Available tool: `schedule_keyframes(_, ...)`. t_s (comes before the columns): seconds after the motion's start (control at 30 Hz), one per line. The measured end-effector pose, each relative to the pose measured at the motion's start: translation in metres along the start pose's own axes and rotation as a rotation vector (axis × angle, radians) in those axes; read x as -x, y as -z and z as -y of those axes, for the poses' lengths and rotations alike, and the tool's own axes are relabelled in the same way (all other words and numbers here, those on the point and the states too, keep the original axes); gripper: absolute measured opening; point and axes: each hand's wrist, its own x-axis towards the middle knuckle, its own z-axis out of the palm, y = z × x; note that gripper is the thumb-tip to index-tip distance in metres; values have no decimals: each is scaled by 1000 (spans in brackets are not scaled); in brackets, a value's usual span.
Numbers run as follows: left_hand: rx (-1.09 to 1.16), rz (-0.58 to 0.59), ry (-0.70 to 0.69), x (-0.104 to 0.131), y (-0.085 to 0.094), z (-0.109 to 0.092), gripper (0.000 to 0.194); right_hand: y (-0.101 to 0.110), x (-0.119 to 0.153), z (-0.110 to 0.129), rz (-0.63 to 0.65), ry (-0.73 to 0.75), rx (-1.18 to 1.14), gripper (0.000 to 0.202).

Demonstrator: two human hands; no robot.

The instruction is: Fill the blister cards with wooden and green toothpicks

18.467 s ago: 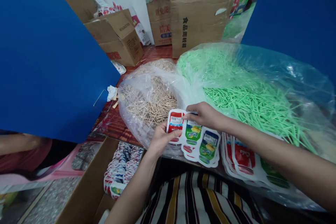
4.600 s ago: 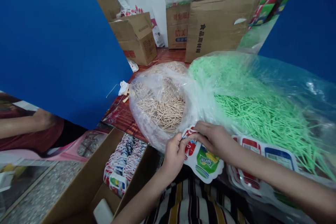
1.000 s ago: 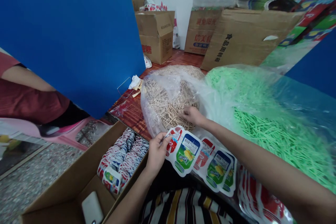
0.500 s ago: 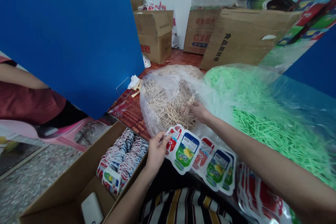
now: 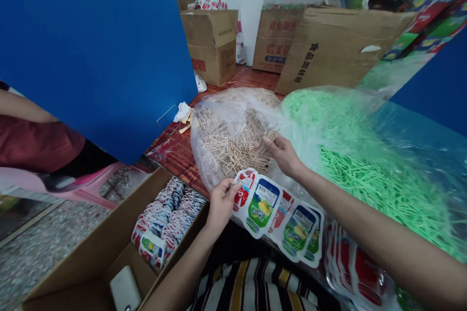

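Observation:
My left hand (image 5: 221,205) pinches the edge of a strip of joined bottle-shaped packets, a red one (image 5: 241,193) beside a green and blue one (image 5: 263,206). Over the open clear bag, my right hand (image 5: 282,154) holds a small bunch of thin tan sticks (image 5: 270,137), fingers closed round them. Loose tan sticks (image 5: 233,153) fill the bag below it. More green and blue packets (image 5: 299,229) lie overlapping to the right of the strip, near my lap.
A cardboard box (image 5: 91,223) at lower left holds rows of packets and a white device (image 5: 125,289). Green sticks (image 5: 372,189) fill a bag at right. Red packets (image 5: 359,269) lie lower right. A person's arm (image 5: 25,106) shows at far left, beside a blue panel (image 5: 98,48).
My right hand has shifted slightly right with the bunch of sticks, which now tilts more to the side. My left hand still holds the strip, a little further right.

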Motion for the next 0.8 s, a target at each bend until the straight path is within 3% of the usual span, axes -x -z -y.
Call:
schedule_keyframes(0.2,37,7,41,-5,-3,0,25,-6,16,36,55,-11,-227,33)
schedule_keyframes(0.53,82,34,47,-8,-10,4,24,-21,36,39,232,29,-23,34)
schedule_keyframes(0.67,166,48,82,-10,-12,3,22,-22,35,38,286,-61,-101,36)
schedule_keyframes(0.8,243,46,95,-12,-13,-2,23,-25,35,35,322,-241,-226,40)
